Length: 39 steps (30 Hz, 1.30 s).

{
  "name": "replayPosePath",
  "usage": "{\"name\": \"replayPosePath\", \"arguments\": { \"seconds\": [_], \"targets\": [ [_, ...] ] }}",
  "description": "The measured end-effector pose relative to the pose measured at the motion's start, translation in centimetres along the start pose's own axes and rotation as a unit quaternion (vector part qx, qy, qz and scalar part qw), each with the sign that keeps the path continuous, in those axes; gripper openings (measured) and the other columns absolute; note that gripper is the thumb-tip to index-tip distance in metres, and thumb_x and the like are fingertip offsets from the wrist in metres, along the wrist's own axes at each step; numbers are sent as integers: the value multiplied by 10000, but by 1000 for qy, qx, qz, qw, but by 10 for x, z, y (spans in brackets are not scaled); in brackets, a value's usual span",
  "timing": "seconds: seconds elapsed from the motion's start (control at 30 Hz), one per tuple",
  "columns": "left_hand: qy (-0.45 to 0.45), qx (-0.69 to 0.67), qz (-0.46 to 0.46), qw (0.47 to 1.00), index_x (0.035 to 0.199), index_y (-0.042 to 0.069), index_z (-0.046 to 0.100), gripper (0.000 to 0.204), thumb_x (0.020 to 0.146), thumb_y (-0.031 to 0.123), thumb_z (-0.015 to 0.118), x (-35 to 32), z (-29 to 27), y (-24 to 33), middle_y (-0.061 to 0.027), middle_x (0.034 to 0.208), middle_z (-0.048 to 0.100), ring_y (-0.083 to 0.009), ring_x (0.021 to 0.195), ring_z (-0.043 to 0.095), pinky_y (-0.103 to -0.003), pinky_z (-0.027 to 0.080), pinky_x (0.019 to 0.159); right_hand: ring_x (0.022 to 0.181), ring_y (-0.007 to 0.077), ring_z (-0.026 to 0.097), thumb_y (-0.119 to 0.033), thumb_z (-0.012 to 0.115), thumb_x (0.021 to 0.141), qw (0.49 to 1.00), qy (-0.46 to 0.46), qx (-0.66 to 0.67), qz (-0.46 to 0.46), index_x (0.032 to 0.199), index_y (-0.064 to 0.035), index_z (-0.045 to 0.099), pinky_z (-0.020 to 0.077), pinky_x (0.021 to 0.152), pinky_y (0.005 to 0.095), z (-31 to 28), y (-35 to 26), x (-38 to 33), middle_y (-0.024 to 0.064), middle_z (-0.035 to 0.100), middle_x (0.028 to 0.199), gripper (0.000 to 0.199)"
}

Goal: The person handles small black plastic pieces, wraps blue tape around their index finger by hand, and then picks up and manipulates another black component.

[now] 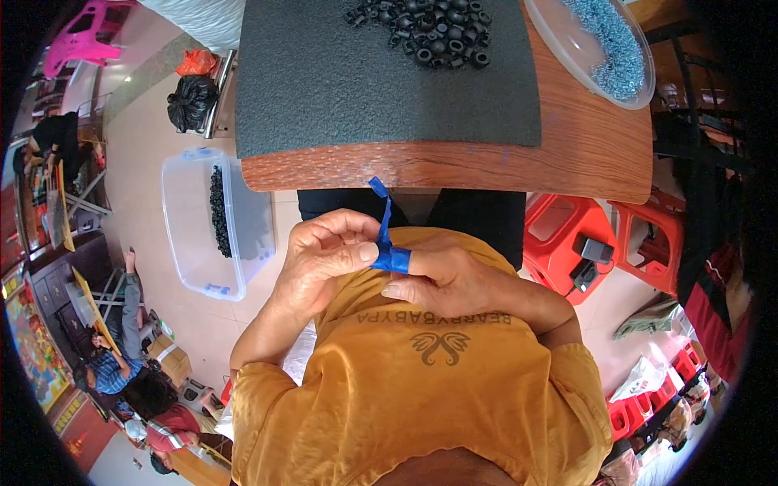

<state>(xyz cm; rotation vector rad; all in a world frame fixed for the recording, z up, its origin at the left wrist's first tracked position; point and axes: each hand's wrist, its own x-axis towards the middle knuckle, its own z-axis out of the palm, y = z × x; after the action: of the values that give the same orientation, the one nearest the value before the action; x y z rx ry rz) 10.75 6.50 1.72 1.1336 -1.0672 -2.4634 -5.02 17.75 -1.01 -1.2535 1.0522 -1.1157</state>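
My left hand pinches a strip of blue tape and holds it against a finger of my right hand. The tape is wrapped around that fingertip, and its loose end sticks up toward the table edge. Both hands are close to my chest, over my orange shirt, below the front edge of the wooden table. My right hand is loosely curled with the taped finger pointing left.
A dark foam mat lies on the table with several small black rings at its far side. A clear plate of small metal parts sits at the right. A clear plastic bin stands on the floor at the left, red stools at the right. People sit at the far left.
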Motion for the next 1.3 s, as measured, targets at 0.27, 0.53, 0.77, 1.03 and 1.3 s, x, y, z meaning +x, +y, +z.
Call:
{"name": "replayPosePath", "arguments": {
  "seconds": [0.27, 0.53, 0.77, 1.03, 1.3],
  "targets": [
    [19, 9, -93, 995, 805, -12, 608, 120, 704, -18, 670, 12, 5, 8, -31, 768, 591, -92, 703, 539, -219, 433, 684, 588, 280, 544, -127, 602, 801, 998, -17, -10, 62, 803, 15, 550, 423, 553, 369, -2, 1, 1, 157, 515, 629, 151],
    [73, 22, -61, 995, 815, -31, 616, 71, 756, 4, 633, 13, 9, 5, -50, 731, 608, -94, 647, 549, -213, 444, 638, 741, 278, 606, -80, 595, 807, 997, 39, 45, -44, 1006, -15, 603, 464, 647, 341, 0, 13, 7, 144, 594, 796, 210],
    [82, 10, -67, 994, 816, -45, 603, 93, 735, -7, 628, 13, 10, 2, -69, 724, 600, -124, 648, 558, -240, 453, 623, 782, 284, 615, -15, 622, 767, 994, 55, 25, -89, 957, -52, 639, 467, 639, 337, -3, 14, 9, 140, 605, 846, 195],
    [47, 29, 25, 998, 880, -48, 605, 97, 802, 9, 610, 7, 5, -3, -90, 788, 608, -134, 718, 565, -255, 456, 699, 852, 273, 639, -37, 673, 746, 985, 68, -16, -160, 966, -71, 651, 509, 651, 315, -7, 16, 9, 109, 632, 875, 223],
    [-72, 408, 349, 840, 900, 71, 688, 202, 700, 50, 701, 17, -2, 11, -94, 1024, 570, -212, 926, 495, -303, 428, 772, 816, 259, 639, -56, 686, 738, 980, 78, 1, -185, 941, -90, 662, 503, 629, 300, -6, 14, 12, 95, 635, 865, 207]
  ]
}}
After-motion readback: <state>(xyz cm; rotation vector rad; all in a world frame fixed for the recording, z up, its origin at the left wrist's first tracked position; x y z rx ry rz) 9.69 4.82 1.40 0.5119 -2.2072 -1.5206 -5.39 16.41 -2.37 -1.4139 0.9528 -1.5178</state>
